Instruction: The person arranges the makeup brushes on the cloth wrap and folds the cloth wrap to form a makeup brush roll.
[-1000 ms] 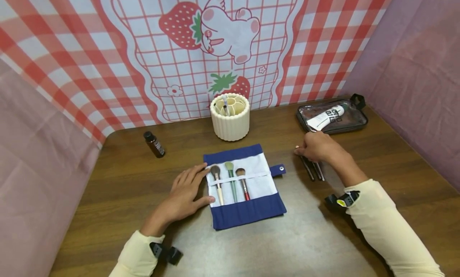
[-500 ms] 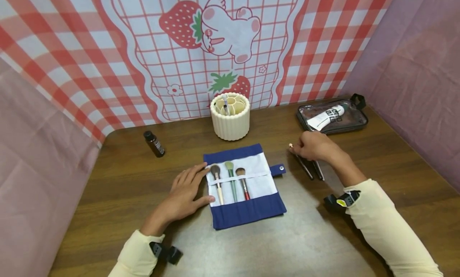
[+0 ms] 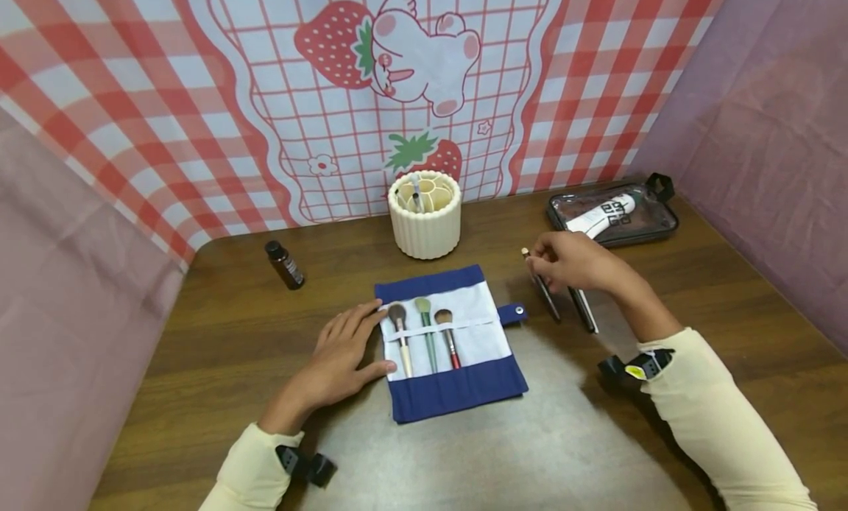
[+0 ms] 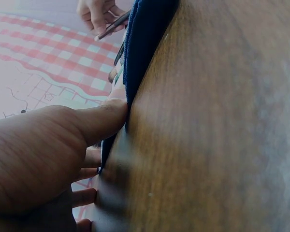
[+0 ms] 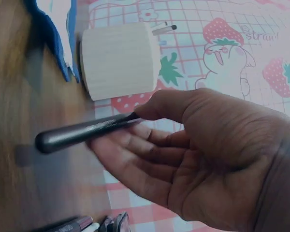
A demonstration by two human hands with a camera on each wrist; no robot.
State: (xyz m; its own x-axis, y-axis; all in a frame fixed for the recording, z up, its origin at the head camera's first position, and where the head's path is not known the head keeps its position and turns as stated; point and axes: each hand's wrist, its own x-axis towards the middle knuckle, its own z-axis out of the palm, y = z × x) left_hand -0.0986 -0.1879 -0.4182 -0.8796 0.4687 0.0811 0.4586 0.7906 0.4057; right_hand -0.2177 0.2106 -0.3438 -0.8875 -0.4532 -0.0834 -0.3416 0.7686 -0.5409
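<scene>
My left hand (image 3: 344, 356) rests beside the left edge of a navy and white brush roll (image 3: 457, 390), thumb and fingertips on its border. Under the roll's white strap lie a brush with a pale handle (image 3: 405, 353), a green brush (image 3: 429, 343) and a red-handled brush (image 3: 453, 347). At the right, my right hand (image 3: 575, 261) pinches a slim dark makeup brush (image 3: 547, 299) between thumb and fingers, its pale tip pointing up and back. In the right wrist view the rounded dark handle (image 5: 82, 134) sticks out past the fingertips.
More slim dark sticks (image 3: 584, 310) lie under the right hand. A clear pouch (image 3: 645, 227) with a white tube (image 3: 603, 216) sits behind it. A cream ribbed holder (image 3: 426, 235) stands behind the roll, a small dark bottle (image 3: 285, 266) at back left.
My right hand has drawn one dark brush leftward away from the other sticks and lifted slightly, its fingers showing more clearly around it. The left hand and the roll stay put.
</scene>
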